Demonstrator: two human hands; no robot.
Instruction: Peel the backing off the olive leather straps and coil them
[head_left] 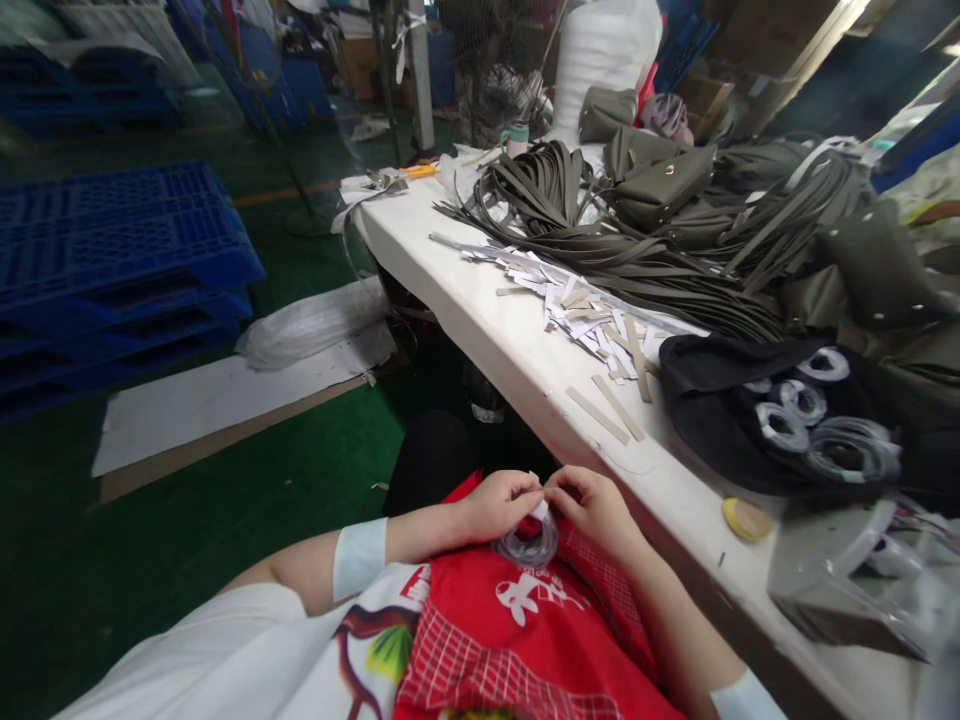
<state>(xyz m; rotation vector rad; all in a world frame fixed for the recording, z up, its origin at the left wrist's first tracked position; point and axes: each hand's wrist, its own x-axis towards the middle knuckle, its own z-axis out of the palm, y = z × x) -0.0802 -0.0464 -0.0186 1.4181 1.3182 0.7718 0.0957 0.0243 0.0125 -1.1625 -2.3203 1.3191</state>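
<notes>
In the head camera view, a seated person's left hand [499,507] pinched a small white strip [539,510] at the top of a clear cord coil [529,551], which lay on a red apron [480,592] just off the near edge of the table [465,285]. The right hand [596,508] met it, fingertips closed together, their grip too small to make out. Along that edge lay loose strips [585,310], then a black cloth [701,400] bearing more coils [825,364], with olive straps [660,265] behind.

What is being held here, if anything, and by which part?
A translucent coil, at the white strip on its top, where left grip and right grip meet; exact finger contact is hidden.
</notes>
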